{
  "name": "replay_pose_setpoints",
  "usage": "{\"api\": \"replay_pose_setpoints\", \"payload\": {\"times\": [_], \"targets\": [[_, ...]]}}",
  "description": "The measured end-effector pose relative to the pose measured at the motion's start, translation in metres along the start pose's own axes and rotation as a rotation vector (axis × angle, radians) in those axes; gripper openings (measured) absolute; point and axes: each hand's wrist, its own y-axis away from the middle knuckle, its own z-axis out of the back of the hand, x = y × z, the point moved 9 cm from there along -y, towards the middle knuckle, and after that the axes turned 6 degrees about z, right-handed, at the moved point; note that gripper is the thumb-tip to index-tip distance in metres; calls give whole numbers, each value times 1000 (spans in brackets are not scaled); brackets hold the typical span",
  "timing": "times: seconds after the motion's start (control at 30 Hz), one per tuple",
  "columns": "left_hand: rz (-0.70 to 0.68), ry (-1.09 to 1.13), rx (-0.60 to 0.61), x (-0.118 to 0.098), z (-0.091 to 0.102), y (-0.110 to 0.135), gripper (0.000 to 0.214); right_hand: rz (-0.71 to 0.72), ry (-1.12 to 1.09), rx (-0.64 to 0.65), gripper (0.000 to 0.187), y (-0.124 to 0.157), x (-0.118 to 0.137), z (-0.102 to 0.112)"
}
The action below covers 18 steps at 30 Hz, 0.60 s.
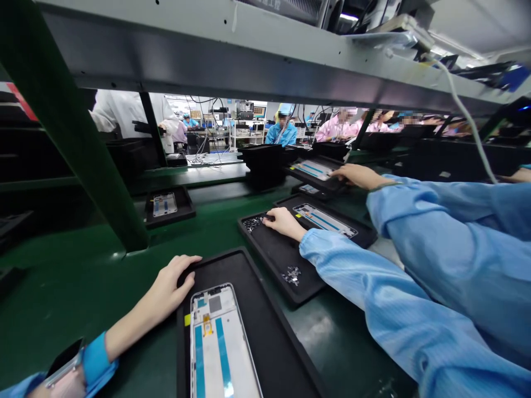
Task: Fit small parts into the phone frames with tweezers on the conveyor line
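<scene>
1. Left hand (174,279): fingers together and slightly curled, resting on the upper edge of a black anti-static tray (265,337); nothing is seen gripped
2. Right hand (286,224): fingers together, bearing down on a second black tray (276,265), just beside a cluster of small dark screws (253,223); the fingertips are hidden, so whether anything is pinched cannot be told
3. Smartphone mid-frame (218,342): lies face up in the left-hand tray, below the left hand and not touching it; white body, two blue strips, a yellow-orange part near its top edge
4. Handling noted: the left hand stays on the tray edge, clear of the mid-frame's face, which is sound practice for an exposed part
5. Loose screws (291,275): a second small cluster lies on the floor of the right-hand tray, apart from the first
6. Second mid-frame (324,220): sits in a third tray, beyond the right hand
7. Co-worker's hand (357,177): a blue sleeve reaches in from the right, its fingers beside that mid-frame
8. Green conveyor belt (83,265): carries the trays, passing beneath a steel shelf (249,55)
9. Labels: a small yellow label (187,319) sits on the nearest mid-frame's left edge; no brand or writing is legible on it or elsewhere
</scene>
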Motion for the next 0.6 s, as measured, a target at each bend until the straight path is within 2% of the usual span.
{"api": "replay_pose_setpoints", "payload": {"times": [0.2, 0.3, 0.37, 0.47, 0.53, 0.6], "targets": [[-10, 3, -1, 1, -1, 0, 38, -28, -146, 12, 20, 2, -4, 11], [-8, -1, -6, -4, 3, 0, 37, -35, -248, 39, 17, 6, 3, 17], [6, 7, -92, -15, 16, 1, 34, -15, -323, 70, 17, 14, 19, 20], [6, 90, -222, -47, 33, 3, 28, 47, -521, 161, 27, 38, 57, 17], [-29, 185, -164, -73, 27, 2, 24, 68, -745, 258, 34, 58, 85, 10], [-28, 256, -104, -89, 15, -1, 21, 56, -945, 347, 35, 76, 108, 1]]}}
